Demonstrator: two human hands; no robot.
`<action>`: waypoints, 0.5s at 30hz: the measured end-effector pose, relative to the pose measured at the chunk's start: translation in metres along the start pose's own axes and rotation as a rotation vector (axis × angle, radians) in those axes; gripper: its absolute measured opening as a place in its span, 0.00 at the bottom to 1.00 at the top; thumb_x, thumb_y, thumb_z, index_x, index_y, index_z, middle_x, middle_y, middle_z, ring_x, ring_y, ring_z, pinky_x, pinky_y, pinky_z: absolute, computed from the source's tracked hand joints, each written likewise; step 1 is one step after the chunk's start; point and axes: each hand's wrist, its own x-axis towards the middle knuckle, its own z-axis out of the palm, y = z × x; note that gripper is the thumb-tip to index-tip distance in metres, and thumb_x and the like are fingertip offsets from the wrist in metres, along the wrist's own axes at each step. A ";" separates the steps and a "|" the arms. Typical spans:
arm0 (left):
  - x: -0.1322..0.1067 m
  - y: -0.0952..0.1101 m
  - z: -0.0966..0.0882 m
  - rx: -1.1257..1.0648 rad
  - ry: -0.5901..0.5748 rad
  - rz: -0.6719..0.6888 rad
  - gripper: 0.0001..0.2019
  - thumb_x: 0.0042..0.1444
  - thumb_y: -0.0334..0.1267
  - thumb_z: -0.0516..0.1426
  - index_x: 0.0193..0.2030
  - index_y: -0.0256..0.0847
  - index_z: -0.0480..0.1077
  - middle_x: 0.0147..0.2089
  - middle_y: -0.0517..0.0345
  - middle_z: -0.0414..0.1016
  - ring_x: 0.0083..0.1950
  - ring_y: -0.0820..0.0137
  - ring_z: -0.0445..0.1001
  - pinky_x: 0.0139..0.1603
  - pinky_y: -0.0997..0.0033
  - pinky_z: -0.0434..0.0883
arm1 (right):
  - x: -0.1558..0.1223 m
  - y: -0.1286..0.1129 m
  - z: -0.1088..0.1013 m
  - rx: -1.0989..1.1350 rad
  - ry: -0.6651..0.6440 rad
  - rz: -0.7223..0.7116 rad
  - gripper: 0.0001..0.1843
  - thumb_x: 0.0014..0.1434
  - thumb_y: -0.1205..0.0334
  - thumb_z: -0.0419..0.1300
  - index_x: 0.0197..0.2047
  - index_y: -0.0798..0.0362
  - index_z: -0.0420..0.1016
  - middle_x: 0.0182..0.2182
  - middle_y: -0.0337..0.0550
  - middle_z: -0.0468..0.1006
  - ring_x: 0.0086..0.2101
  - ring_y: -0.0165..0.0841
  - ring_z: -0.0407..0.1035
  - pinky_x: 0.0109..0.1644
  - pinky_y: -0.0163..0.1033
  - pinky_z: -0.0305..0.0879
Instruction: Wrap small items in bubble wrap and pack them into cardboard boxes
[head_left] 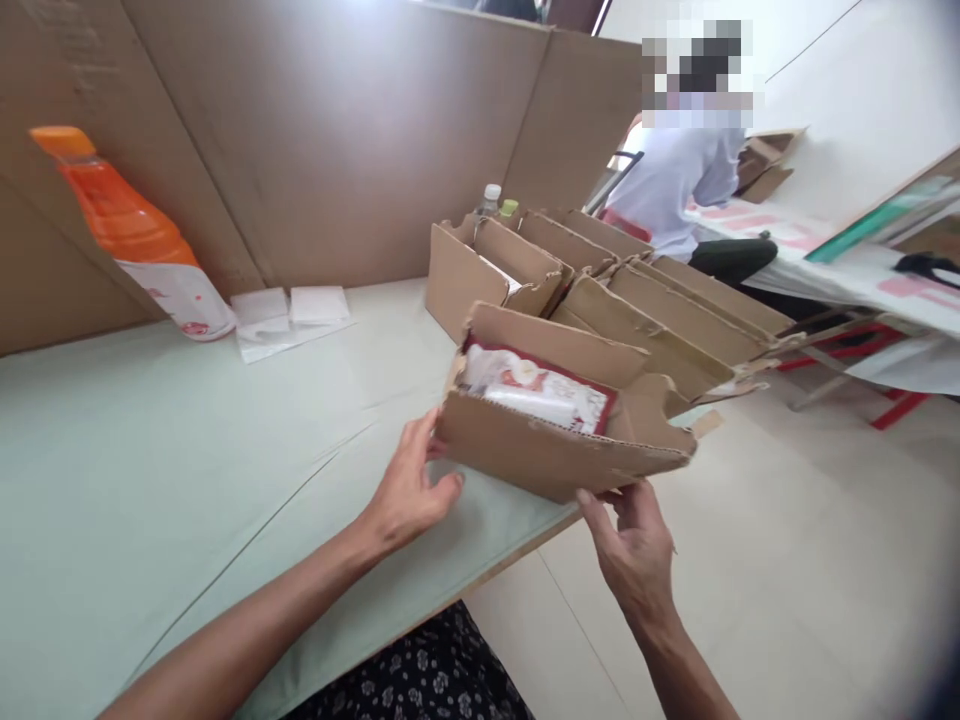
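The open cardboard box (540, 455) sits tilted at the near right edge of the table (187, 470), its right end hanging out past the edge over the floor (787, 560), with a white-and-red packet (536, 390) lying inside and the flaps up. The left hand (409, 490) is loosely open, its curved fingers pressed against the box's left end. The right hand (630, 540) reaches up under the overhanging lower edge with its fingertips on the cardboard; whether they pinch it or only prop it cannot be told. By the look of it, this is a steadying hold on a filled, unclosed box, and moving it calls for support under the free end so the packet stays in. Just behind stands a row of similar boxes (600, 290), close enough to catch a flap. To the left the tabletop lies open as far as the white sachets (289, 310) and orange bottle (127, 225) against the cardboard partition (337, 130).
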 end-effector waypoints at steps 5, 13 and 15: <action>0.049 -0.011 0.067 -0.096 -0.187 0.045 0.51 0.50 0.39 0.62 0.78 0.37 0.41 0.80 0.34 0.37 0.78 0.45 0.51 0.74 0.41 0.60 | -0.020 0.029 -0.004 0.126 0.019 0.153 0.40 0.60 0.45 0.65 0.71 0.47 0.61 0.62 0.56 0.72 0.47 0.41 0.76 0.51 0.50 0.75; 0.079 -0.027 0.093 0.042 -0.316 0.118 0.51 0.49 0.38 0.62 0.77 0.33 0.44 0.81 0.32 0.37 0.82 0.47 0.38 0.78 0.41 0.51 | 0.007 0.039 0.012 -0.022 -0.031 0.085 0.38 0.61 0.48 0.63 0.71 0.49 0.62 0.60 0.58 0.74 0.41 0.39 0.78 0.37 0.41 0.76; 0.087 -0.029 0.094 0.112 -0.311 0.143 0.51 0.49 0.38 0.63 0.77 0.32 0.45 0.80 0.32 0.40 0.81 0.45 0.39 0.78 0.40 0.50 | 0.015 0.041 0.014 -0.024 -0.041 0.027 0.38 0.61 0.48 0.62 0.71 0.50 0.61 0.62 0.58 0.73 0.41 0.38 0.77 0.41 0.43 0.77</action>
